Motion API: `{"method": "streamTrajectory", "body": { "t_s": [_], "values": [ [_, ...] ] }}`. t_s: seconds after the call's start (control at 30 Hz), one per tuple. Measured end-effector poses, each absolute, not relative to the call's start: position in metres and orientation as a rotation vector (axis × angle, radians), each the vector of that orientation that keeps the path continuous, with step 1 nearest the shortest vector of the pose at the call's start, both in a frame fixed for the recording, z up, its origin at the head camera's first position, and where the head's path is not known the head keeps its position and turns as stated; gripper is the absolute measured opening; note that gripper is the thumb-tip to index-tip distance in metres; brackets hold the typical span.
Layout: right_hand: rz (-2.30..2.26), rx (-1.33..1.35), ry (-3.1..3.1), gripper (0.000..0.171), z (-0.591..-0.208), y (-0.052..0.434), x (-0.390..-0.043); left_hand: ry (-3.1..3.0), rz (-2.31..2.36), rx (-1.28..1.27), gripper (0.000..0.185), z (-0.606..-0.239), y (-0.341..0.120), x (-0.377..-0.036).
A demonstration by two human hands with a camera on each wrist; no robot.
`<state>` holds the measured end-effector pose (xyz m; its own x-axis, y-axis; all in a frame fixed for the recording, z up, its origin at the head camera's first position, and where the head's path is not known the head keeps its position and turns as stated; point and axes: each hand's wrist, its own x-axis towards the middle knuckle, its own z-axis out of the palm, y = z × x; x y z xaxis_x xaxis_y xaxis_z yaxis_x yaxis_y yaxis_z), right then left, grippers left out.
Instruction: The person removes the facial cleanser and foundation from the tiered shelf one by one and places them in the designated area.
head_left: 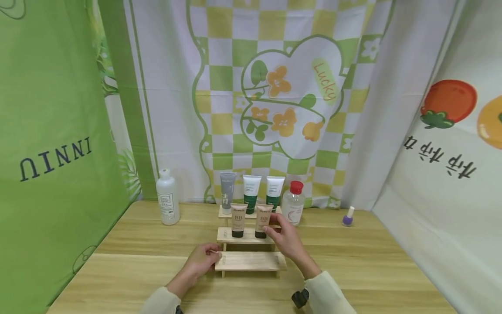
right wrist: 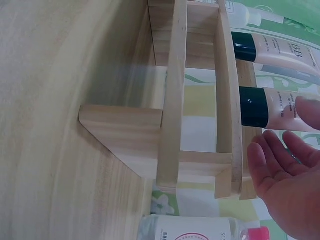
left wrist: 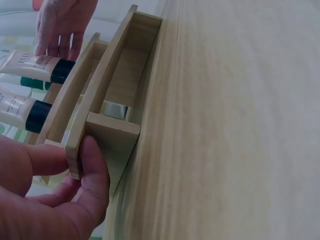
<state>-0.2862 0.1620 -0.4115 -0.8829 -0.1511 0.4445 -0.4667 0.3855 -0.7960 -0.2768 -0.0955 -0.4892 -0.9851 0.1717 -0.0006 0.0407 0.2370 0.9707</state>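
On the tabletop (head_left: 353,266), your left hand (head_left: 200,261) fingers pinch the stepped pale-wood rack (head_left: 251,261)'s near-left edge; right hand (head_left: 288,242) fingers, relaxed, touch the right beige BB tube (head_left: 262,220). Tube: light, soft; grip mid-body.

The scene is seen from above and in front by the head camera. The stepped wooden rack (head_left: 250,261) is viewed closely from either end by the wrist cameras, low along the surface (left wrist: 240,120), and is shared by all three.
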Motion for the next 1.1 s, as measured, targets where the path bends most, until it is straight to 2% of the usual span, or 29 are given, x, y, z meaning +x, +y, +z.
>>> {"method": "streamTrajectory", "body": {
  "t_s": [0.17,0.7,0.9,1.1],
  "values": [
    [1.489,0.55,-2.35,0.03,-0.396,0.158,-0.272,2.362,1.866,0.199,0.032,-0.489,-0.095,-0.277],
    [1.424,0.54,-2.324,0.018,-0.391,0.155,-0.268,2.363,1.857,0.167,0.031,-0.49,-0.095,-0.279],
    [1.42,0.432,-2.312,0.017,-0.392,0.183,-0.268,2.379,1.857,0.145,0.03,-0.485,-0.093,-0.279],
    [1.449,0.182,-2.453,0.023,-0.416,0.224,-0.278,2.358,1.866,0.121,0.028,-0.486,-0.094,-0.28]
  ]
}}
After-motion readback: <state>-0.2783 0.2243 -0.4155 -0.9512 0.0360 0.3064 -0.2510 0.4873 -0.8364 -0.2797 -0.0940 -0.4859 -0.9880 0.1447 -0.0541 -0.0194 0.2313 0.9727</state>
